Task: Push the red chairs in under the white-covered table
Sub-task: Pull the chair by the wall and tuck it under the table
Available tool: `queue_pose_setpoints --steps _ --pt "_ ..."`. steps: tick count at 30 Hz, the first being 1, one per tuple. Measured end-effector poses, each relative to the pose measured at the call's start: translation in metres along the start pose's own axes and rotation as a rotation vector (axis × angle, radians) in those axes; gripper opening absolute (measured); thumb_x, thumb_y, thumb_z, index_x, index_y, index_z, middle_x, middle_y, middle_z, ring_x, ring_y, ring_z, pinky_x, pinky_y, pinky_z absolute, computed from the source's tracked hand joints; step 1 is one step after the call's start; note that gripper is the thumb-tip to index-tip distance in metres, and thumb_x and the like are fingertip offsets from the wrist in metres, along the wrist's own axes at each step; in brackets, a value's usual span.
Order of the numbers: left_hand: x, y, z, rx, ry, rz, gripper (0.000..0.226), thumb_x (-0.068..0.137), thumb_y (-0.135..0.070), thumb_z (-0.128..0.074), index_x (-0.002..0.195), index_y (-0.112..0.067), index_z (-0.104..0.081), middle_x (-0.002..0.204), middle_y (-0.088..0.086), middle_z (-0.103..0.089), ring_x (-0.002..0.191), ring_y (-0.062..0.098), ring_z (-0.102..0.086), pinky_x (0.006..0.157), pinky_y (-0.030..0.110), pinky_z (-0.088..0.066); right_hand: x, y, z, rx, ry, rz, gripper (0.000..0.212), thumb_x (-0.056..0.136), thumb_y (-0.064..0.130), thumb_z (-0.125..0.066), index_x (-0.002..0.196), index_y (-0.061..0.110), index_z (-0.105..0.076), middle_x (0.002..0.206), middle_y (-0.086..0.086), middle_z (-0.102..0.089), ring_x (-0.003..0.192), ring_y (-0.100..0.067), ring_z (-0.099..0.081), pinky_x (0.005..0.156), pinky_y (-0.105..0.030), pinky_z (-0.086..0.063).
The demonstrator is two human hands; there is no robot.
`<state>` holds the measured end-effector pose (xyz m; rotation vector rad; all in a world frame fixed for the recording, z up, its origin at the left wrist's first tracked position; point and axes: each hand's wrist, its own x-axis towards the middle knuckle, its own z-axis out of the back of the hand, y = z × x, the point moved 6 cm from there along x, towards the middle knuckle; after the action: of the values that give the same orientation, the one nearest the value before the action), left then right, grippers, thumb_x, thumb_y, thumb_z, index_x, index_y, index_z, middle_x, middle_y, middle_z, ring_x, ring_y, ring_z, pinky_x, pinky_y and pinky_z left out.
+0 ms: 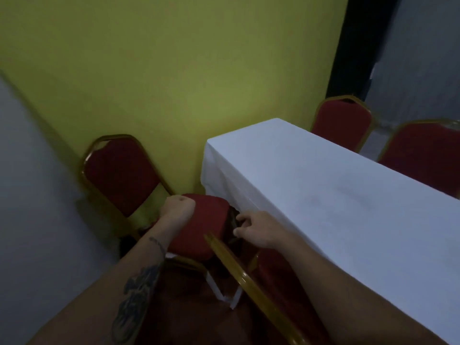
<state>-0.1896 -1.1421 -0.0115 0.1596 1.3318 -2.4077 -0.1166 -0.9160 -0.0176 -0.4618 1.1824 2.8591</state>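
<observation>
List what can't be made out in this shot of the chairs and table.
All in the head view:
- Chair legs under the red seat: hidden by both forearms.
- Right hand fingertips: tucked behind the seat's edge, grip unclear.
- Space under the white-covered table: hidden by the hanging cloth.
- Nearest chair's gold-framed back: cut off by the bottom edge.
- Far chairs: seats hidden by the table.
</observation>
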Motion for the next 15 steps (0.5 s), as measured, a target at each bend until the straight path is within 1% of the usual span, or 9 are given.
queue_pose_setpoints --steps 1,3,4,5,6,8,9,12,15 --pt "0.007 0.000 0.014 -0.013 -0.016 -0.009 0.024 0.077 -0.019 -0.052 0.085 -0.011 -0.073 0.093 0.011 -0.072 0.087 0.032 -0.067 0.082 0.043 -0.059 0.014 0.009 0.000 -0.017 0.013 0.019 0.055 0.092 0.033 -0.068 0.141 0.013 -0.056 0.127 -0.004 -0.067 0.115 -0.020 -0.062 0.095 -0.032 -0.047" --pt "0.021 0.004 0.044 -0.026 -0.041 -0.019 0.018 0.078 -0.020 -0.050 0.076 -0.012 -0.066 0.084 0.012 -0.069 0.076 0.028 -0.063 0.066 0.046 -0.055 0.042 0.029 -0.004 -0.053 0.046 0.060 0.056 0.090 0.033 -0.068 0.141 0.013 -0.057 0.129 -0.005 -0.067 0.116 -0.023 -0.063 0.100 -0.037 -0.049" --pt "0.031 0.008 0.061 -0.033 -0.071 -0.012 0.019 0.080 -0.020 -0.049 0.075 -0.014 -0.066 0.086 0.014 -0.070 0.075 0.030 -0.064 0.068 0.050 -0.058 0.056 0.041 -0.008 -0.069 0.066 0.083 0.056 0.089 0.034 -0.068 0.140 0.014 -0.058 0.129 -0.006 -0.066 0.116 -0.024 -0.063 0.100 -0.039 -0.050" --pt "0.039 0.011 0.079 -0.042 -0.106 -0.007 0.020 0.083 -0.019 -0.049 0.075 -0.015 -0.067 0.087 0.012 -0.072 0.077 0.031 -0.067 0.072 0.049 -0.060 0.070 0.053 -0.013 -0.087 0.087 0.104 0.057 0.088 0.035 -0.068 0.140 0.015 -0.058 0.130 -0.005 -0.066 0.116 -0.024 -0.063 0.099 -0.039 -0.051" --pt "0.050 0.014 0.095 -0.052 -0.137 -0.009 0.020 0.085 -0.018 -0.049 0.075 -0.017 -0.067 0.087 0.010 -0.072 0.078 0.032 -0.068 0.072 0.047 -0.060 0.085 0.065 -0.019 -0.106 0.110 0.127 0.057 0.088 0.035 -0.067 0.141 0.017 -0.057 0.130 -0.005 -0.065 0.117 -0.024 -0.062 0.098 -0.037 -0.050" --pt "0.070 0.020 0.128 -0.069 -0.200 -0.018 0.017 0.081 -0.016 -0.049 0.073 -0.018 -0.064 0.080 0.010 -0.067 0.072 0.029 -0.063 0.065 0.041 -0.055 0.113 0.091 -0.034 -0.144 0.160 0.170 0.057 0.090 0.034 -0.067 0.143 0.017 -0.055 0.134 -0.004 -0.063 0.121 -0.022 -0.059 0.096 -0.032 -0.048" --pt "0.082 0.024 0.144 -0.078 -0.227 -0.013 0.017 0.079 -0.016 -0.050 0.070 -0.017 -0.064 0.077 0.010 -0.067 0.070 0.029 -0.063 0.065 0.041 -0.055 0.128 0.104 -0.042 -0.156 0.178 0.186 0.057 0.090 0.034 -0.066 0.143 0.017 -0.055 0.134 -0.005 -0.063 0.121 -0.022 -0.059 0.095 -0.032 -0.047" --pt "0.130 0.039 0.187 -0.110 -0.271 0.010 0.020 0.074 -0.017 -0.051 0.064 -0.015 -0.069 0.074 0.008 -0.073 0.076 0.032 -0.070 0.064 0.038 -0.053 0.176 0.138 -0.069 -0.184 0.219 0.206 0.061 0.087 0.037 -0.065 0.143 0.018 -0.055 0.134 -0.006 -0.063 0.118 -0.022 -0.061 0.096 -0.034 -0.050" --pt "0.185 0.043 0.220 -0.089 -0.272 -0.019 0.018 0.072 -0.013 -0.049 0.065 -0.017 -0.064 0.070 0.008 -0.068 0.071 0.028 -0.064 0.063 0.033 -0.046 0.228 0.174 -0.099 -0.212 0.247 0.220 0.064 0.083 0.040 -0.064 0.142 0.018 -0.056 0.131 -0.006 -0.065 0.116 -0.024 -0.062 0.095 -0.037 -0.052"
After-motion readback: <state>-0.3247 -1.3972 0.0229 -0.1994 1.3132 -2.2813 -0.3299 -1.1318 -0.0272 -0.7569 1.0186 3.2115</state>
